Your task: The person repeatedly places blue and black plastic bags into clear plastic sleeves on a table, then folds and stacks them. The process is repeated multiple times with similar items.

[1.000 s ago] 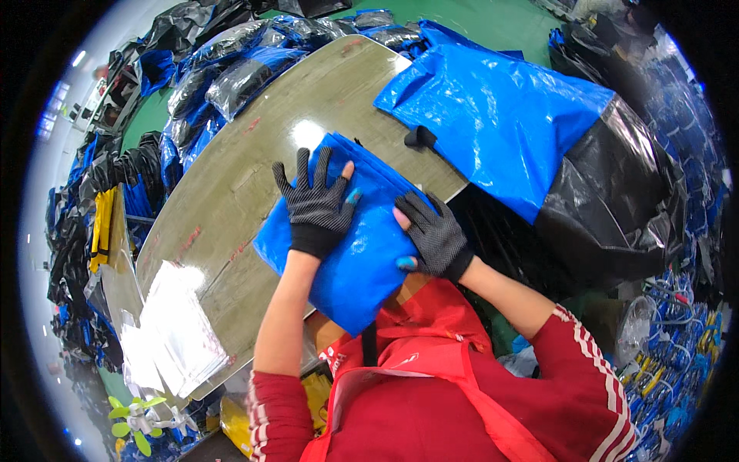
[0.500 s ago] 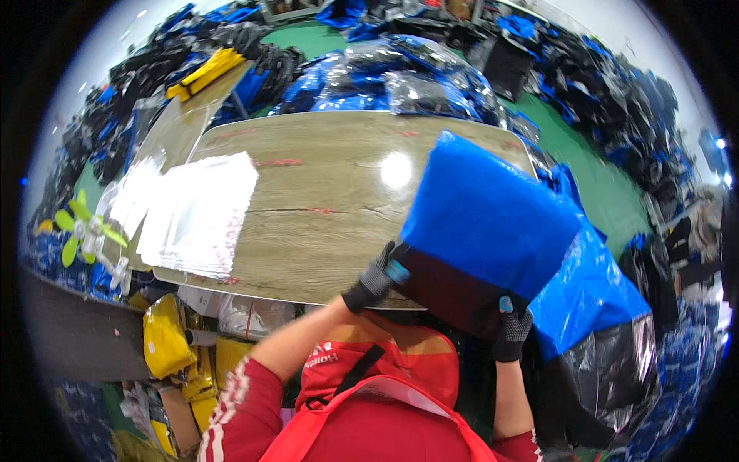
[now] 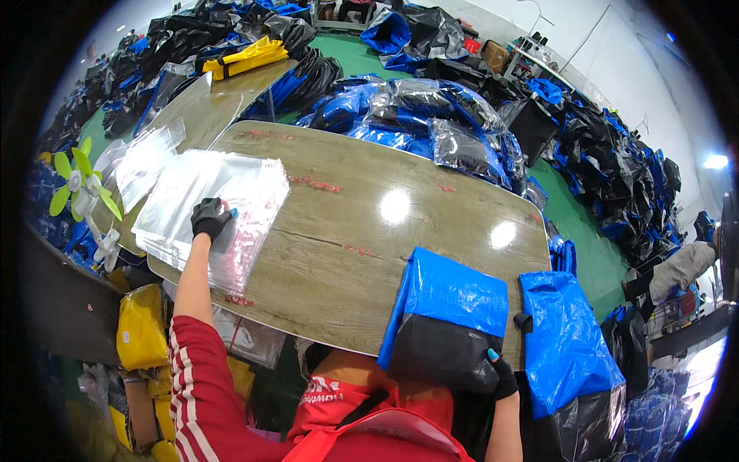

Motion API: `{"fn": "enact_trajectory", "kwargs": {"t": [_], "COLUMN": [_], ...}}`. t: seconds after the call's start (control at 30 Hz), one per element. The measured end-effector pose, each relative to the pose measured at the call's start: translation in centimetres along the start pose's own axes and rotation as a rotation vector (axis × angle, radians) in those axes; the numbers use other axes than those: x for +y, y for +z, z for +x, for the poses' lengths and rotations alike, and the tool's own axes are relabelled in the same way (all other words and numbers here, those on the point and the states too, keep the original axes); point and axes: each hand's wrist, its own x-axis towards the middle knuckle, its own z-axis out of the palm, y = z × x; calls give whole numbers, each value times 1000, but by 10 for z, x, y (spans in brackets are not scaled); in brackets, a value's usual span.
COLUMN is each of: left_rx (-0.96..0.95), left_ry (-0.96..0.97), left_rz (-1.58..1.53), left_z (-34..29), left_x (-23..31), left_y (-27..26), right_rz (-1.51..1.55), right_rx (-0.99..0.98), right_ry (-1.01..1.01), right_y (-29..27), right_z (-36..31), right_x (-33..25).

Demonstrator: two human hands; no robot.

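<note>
My left hand (image 3: 211, 219), in a dark glove, is on the stack of clear plastic bags (image 3: 173, 231) at the table's left. Its fingers are bent, thumb and fingertips close together on the top bag. My right hand (image 3: 504, 379), gloved too, grips the lower right corner of a folded blue and black tarp bag (image 3: 454, 296). That bundle lies at the table's near right edge, blue part away from me and black part toward me. The fingers under it are hidden. Just right of it another blue and black tarp bag (image 3: 566, 339) hangs over the edge.
The wood-look table (image 3: 331, 254) spreads before me. Beyond it are wrapped blue and black bundles (image 3: 408, 108). A green-bladed fan (image 3: 77, 183) stands at the left, and a yellow bundle (image 3: 250, 58) lies on the side table. Yellow packages (image 3: 142, 327) sit below at the left.
My left hand has let go of the folded tarp bag and moved left onto the plastic bags. The bundle has come down and nearer, still in my right hand. The view has shifted.
</note>
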Motion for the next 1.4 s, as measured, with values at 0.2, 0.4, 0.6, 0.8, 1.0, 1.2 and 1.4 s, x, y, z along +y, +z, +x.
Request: {"fn": "enact_trajectory", "kwargs": {"t": [0.2, 0.4, 0.6, 0.8, 1.0, 1.2, 1.4], "left_rx": [-104, -443, -159, -159, -240, -176, -271], "left_ry": [-85, 454, 864, 795, 630, 772, 655], "left_rz": [-421, -816, -713, -705, -806, -640, -709], "left_z": [1, -154, -253, -253, -255, -253, -249], "left_x": [16, 191, 255, 253, 257, 260, 260], "left_y": [-6, -26, -28, -35, -27, -27, -25], "right_rz": [81, -63, -234, -442, -393, -283, -256], "right_rx": [181, 4, 48, -146, -134, -215, -187], "right_ry": [-28, -197, -302, -38, 70, 60, 53], "right_y": [-11, -25, -24, -23, -31, -32, -30], "right_z": [9, 11, -13, -10, -3, -7, -12], "right_x": [16, 6, -45, -71, -60, -57, -61]}}
